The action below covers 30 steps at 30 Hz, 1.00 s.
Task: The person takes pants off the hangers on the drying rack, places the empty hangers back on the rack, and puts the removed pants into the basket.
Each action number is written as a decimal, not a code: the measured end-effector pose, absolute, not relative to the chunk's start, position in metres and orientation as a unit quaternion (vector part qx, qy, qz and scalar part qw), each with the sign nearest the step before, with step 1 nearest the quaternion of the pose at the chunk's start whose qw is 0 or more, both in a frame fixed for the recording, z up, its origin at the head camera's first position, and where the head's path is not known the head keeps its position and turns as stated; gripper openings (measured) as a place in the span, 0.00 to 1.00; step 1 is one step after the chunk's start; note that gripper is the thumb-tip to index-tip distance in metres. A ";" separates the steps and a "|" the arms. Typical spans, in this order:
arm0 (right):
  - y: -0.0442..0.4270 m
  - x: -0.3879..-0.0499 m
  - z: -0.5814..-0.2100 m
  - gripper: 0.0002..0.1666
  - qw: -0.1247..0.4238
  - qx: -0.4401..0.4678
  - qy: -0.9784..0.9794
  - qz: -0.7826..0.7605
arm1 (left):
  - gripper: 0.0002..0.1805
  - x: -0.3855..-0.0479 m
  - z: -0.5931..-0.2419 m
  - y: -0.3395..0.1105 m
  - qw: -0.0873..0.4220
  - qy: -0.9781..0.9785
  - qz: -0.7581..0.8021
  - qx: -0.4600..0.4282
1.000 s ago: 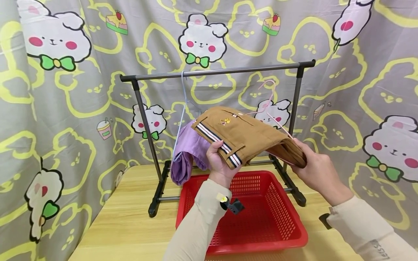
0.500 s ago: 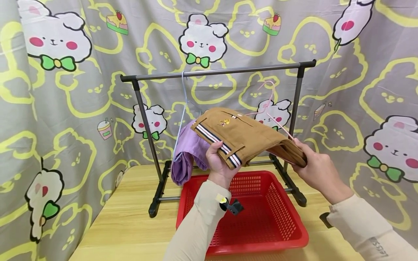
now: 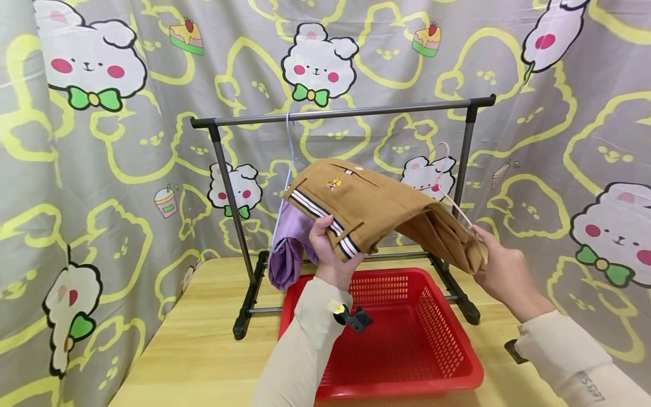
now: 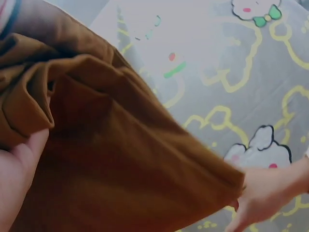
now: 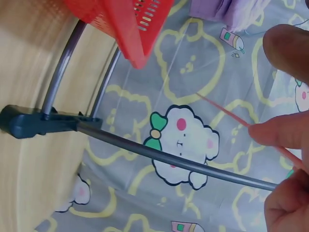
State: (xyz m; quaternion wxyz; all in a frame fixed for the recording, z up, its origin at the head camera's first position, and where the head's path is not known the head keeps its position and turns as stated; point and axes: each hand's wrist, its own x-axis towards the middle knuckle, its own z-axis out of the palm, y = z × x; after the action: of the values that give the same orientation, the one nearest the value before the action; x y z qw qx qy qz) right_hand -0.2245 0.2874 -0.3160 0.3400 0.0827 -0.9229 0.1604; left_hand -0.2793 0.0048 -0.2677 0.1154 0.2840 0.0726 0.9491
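Head cam: we look forward and down over the dark metal clothes rack and red perforated plastic basket. Left wrist: we're close up on the brown cloth trousers. Right wrist: rolled sideways, we share rack and basket with head.

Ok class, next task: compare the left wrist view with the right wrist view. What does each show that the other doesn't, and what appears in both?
Only the left wrist view shows the brown trousers and the left hand against them.

Only the right wrist view shows the red basket, the purple garment, the wooden table, the rack foot and the pink hanger.

Both show the right hand, just its fingers in the right wrist view, and the patterned curtain.
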 end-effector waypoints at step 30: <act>0.287 -0.224 -0.309 0.17 0.319 -0.002 -0.923 0.216 | 0.27 -0.278 -0.276 -0.006 0.183 0.059 0.936 0.294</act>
State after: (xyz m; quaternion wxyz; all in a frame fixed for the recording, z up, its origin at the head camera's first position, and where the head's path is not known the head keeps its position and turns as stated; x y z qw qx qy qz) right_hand -0.2244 0.2868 -0.3087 0.3193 -0.0020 -0.9228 0.2157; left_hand -0.2777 -0.0055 -0.2761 0.1829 0.2943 0.0590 0.9362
